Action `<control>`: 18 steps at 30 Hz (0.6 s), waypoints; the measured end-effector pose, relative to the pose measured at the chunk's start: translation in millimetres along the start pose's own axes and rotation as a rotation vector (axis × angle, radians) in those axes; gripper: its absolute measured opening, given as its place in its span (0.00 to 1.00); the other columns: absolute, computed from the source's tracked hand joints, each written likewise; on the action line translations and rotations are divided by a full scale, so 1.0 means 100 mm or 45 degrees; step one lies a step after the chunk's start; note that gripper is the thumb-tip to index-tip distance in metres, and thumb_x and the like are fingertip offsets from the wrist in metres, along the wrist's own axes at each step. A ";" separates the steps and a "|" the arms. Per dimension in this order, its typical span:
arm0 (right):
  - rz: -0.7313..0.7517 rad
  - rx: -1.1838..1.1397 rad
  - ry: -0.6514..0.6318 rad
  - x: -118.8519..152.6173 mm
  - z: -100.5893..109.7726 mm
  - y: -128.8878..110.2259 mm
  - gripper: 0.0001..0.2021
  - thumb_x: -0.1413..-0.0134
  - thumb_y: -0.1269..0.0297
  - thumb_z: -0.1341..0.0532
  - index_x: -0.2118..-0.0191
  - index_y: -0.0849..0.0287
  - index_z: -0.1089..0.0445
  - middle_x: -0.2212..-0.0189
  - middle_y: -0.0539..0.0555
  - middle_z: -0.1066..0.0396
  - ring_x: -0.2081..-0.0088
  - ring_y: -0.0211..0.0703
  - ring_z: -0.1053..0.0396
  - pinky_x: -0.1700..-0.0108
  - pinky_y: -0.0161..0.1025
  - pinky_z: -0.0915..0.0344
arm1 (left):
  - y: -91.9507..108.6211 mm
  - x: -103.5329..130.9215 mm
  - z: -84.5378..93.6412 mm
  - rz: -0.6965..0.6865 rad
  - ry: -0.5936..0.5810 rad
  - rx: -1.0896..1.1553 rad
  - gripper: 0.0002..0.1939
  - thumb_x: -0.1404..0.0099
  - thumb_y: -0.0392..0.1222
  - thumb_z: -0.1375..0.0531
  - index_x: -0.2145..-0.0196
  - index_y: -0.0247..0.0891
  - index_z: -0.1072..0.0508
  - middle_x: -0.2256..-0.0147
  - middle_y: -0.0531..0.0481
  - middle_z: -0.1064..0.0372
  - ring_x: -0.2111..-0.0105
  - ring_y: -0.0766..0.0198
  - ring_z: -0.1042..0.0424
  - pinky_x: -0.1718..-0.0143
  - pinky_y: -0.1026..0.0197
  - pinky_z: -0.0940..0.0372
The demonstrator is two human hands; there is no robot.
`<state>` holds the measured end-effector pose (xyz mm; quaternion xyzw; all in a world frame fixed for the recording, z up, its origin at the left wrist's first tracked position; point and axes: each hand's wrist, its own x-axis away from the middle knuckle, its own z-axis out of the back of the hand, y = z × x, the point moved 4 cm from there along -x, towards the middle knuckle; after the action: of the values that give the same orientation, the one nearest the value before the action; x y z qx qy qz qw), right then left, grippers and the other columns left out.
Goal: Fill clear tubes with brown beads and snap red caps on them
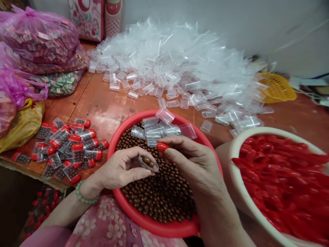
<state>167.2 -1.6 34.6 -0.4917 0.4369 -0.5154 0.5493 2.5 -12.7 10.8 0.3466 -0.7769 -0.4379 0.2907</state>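
Note:
Above a red basin of small brown balls, my left hand holds a clear plastic container with brown balls inside, its open end facing right. My right hand pinches a red cap between thumb and fingers, just above and to the right of that container, not touching it. Several clear containers lie on the balls at the basin's far side. Left of the basin, several filled containers with red caps are piled on the wooden table.
A white tub of red caps stands at the right. Behind the basin spreads a heap of clear containers, with a yellow basket beside it. Filled bags sit at the left. More capped containers lie below the table edge.

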 end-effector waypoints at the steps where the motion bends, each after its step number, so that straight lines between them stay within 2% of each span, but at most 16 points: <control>1: -0.026 -0.032 0.023 0.00 0.01 0.02 0.05 0.47 0.63 0.34 0.62 0.51 0.23 0.67 0.48 0.24 0.68 0.38 0.28 0.63 0.36 0.31 | 0.01 0.00 0.01 -0.002 0.034 -0.051 0.09 0.39 0.39 0.37 0.61 0.34 0.29 0.64 0.49 0.28 0.62 0.66 0.27 0.56 0.62 0.34; 4: -0.082 -0.152 0.032 0.00 0.01 0.06 0.06 0.47 0.62 0.33 0.62 0.50 0.23 0.73 0.46 0.27 0.74 0.33 0.33 0.70 0.32 0.35 | 0.05 -0.04 0.04 0.035 0.143 -0.107 0.09 0.39 0.38 0.37 0.62 0.34 0.30 0.63 0.48 0.28 0.63 0.66 0.27 0.57 0.62 0.34; 8: -0.092 -0.278 0.054 -0.02 0.03 0.09 0.11 0.48 0.58 0.32 0.58 0.48 0.24 0.72 0.46 0.29 0.75 0.32 0.36 0.72 0.31 0.37 | 0.09 -0.11 0.03 0.044 0.115 0.030 0.11 0.40 0.35 0.37 0.60 0.35 0.33 0.63 0.49 0.27 0.63 0.67 0.26 0.56 0.61 0.33; 12: -0.056 -0.253 0.091 -0.05 0.05 0.10 0.10 0.46 0.58 0.33 0.57 0.48 0.26 0.70 0.46 0.28 0.69 0.33 0.32 0.65 0.31 0.35 | 0.07 -0.13 0.01 0.084 0.111 0.034 0.17 0.42 0.30 0.37 0.55 0.35 0.33 0.63 0.50 0.26 0.62 0.68 0.26 0.54 0.60 0.34; 18: 0.083 -0.229 0.153 -0.07 0.06 0.05 0.06 0.39 0.58 0.39 0.58 0.50 0.29 0.66 0.48 0.24 0.61 0.38 0.27 0.51 0.38 0.33 | -0.01 -0.16 0.03 0.104 0.140 0.081 0.18 0.44 0.31 0.34 0.55 0.35 0.32 0.64 0.48 0.24 0.62 0.66 0.25 0.54 0.59 0.33</control>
<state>173.3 6.0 30.6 -0.4928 0.5292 -0.4845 0.4922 10.0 1.0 6.0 0.3474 -0.7868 -0.3809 0.3393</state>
